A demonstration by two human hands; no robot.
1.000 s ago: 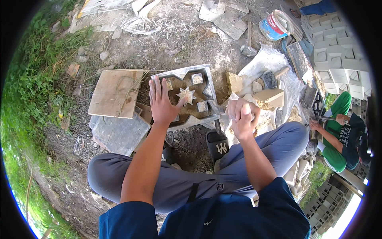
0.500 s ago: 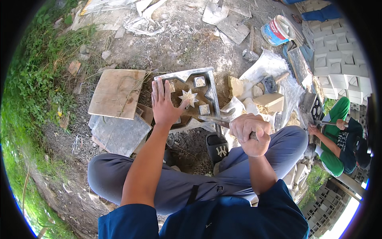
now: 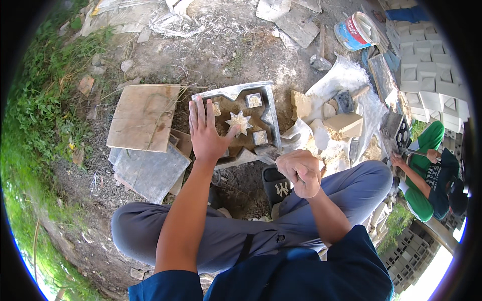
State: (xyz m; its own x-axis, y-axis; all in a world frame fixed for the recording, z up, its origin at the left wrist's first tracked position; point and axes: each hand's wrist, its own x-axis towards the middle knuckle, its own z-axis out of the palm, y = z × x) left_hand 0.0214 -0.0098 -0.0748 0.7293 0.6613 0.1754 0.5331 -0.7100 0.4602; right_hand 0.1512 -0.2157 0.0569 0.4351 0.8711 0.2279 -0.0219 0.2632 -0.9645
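A square grey metal mould (image 3: 275, 118) lies on the ground in front of me, with a star-shaped piece (image 3: 239, 123) at its centre and several small square blocks around it. My left hand (image 3: 207, 133) rests on the mould's left side, fingers stretched out and the thumb reaching toward the star. At the near right corner, my right hand (image 3: 301, 171) is closed around the handle of a trowel. The trowel's flat grey blade (image 3: 267, 150) lies against that corner; most of the handle is hidden by my fist.
Left of the mould are a wooden board (image 3: 143, 118) and grey slabs (image 3: 150, 168). On the right, a plastic sheet (image 3: 339, 80) carries a tan block (image 3: 344, 124), broken pieces and a hammer-like tool (image 3: 345, 101). Beyond stand a paint bucket (image 3: 355, 32) and stacked pale blocks (image 3: 432, 70). A co-worker (image 3: 427, 175) sits at far right.
My right hand has moved left and slightly down with the trowel, bringing its blade in over the mould's near right corner. My left hand stays spread on the mould.
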